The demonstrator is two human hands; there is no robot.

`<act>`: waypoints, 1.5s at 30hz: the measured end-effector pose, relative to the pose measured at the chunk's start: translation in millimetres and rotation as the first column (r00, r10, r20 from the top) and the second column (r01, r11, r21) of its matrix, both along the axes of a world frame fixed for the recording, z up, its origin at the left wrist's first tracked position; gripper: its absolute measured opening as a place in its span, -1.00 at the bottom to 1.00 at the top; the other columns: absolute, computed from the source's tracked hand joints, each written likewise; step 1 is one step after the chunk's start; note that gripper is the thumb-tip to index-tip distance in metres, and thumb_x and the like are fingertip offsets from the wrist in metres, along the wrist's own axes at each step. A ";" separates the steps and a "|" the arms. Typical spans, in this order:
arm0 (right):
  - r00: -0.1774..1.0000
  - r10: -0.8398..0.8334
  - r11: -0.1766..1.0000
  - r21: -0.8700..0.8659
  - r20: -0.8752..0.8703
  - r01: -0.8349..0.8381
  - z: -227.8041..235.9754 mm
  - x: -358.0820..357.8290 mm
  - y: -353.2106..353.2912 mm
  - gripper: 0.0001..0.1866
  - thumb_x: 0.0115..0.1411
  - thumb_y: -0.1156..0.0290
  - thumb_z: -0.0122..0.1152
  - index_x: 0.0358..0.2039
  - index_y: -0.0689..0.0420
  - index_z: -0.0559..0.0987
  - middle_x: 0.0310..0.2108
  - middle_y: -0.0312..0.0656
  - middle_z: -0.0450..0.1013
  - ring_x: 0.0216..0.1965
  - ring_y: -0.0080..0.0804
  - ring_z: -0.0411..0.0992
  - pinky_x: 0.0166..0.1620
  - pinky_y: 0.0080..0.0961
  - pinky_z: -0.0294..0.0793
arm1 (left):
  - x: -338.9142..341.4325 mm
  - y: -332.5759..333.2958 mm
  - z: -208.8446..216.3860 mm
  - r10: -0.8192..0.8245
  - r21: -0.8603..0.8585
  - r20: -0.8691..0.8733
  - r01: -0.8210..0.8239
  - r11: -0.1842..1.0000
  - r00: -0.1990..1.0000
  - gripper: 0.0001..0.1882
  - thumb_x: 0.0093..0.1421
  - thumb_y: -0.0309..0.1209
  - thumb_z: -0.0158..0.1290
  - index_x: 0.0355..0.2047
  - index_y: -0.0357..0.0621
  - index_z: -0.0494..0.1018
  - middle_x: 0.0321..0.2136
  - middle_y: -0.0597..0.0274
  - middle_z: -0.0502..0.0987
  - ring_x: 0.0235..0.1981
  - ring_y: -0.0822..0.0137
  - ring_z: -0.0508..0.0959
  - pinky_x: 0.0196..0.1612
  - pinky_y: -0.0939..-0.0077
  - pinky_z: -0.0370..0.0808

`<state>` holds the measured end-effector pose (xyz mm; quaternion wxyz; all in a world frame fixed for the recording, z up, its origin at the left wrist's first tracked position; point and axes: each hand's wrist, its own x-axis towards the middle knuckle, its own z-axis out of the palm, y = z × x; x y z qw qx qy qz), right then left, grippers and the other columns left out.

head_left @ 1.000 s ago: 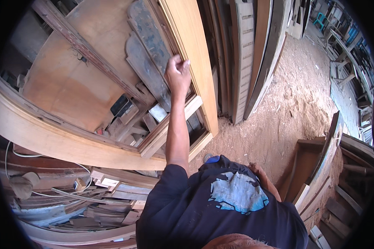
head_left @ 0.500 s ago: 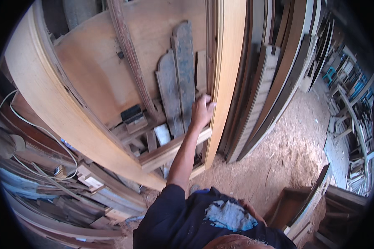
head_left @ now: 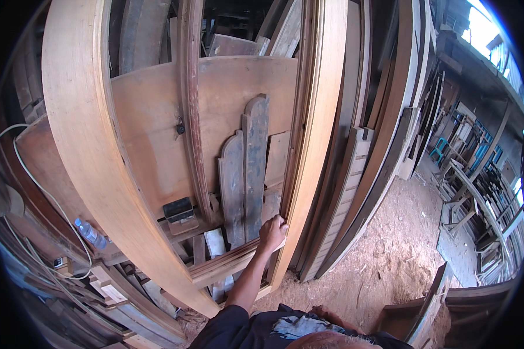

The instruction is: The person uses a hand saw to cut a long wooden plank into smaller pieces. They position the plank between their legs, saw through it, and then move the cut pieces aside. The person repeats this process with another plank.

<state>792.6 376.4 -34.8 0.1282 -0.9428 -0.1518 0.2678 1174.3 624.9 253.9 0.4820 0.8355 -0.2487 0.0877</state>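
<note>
A tall pale wooden frame [head_left: 317,116] stands upright before me, with moulded inner edges and a low cross rail [head_left: 227,264]. My left hand [head_left: 272,232] is closed against the inner edge of its right upright, just above the cross rail. The fingers are curled in; whatever they may hold is hidden. Only a sliver of my right hand or forearm [head_left: 335,319] shows beyond my dark shirt, low in the picture, and its fingers cannot be made out.
Behind the frame lean a brown panel [head_left: 151,116] and two dark shaped boards [head_left: 255,163]. Long planks [head_left: 384,145] stand at right, beside a sawdust-strewn floor [head_left: 384,232]. Stacked timber, a pale cable [head_left: 46,192] and a plastic bottle [head_left: 91,234] are at left.
My left hand has moved down along the right upright toward the cross rail. The view has tilted up, showing more of the frame's top and the workshop behind.
</note>
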 end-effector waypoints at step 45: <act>0.730 -0.625 0.706 0.199 -0.277 0.680 2.3 -140.3 -0.7 -0.69 0.18 0.19 0.05 -0.18 -0.01 0.68 -0.15 0.05 0.56 -0.10 0.08 0.52 -0.07 -0.13 0.53 | -31.6 -28.5 -30.1 0.108 0.551 0.239 -0.226 0.803 0.965 -0.54 0.04 -0.13 0.30 -0.24 -0.28 0.53 -0.20 -0.17 0.51 -0.07 -0.12 0.49 0.05 0.02 0.44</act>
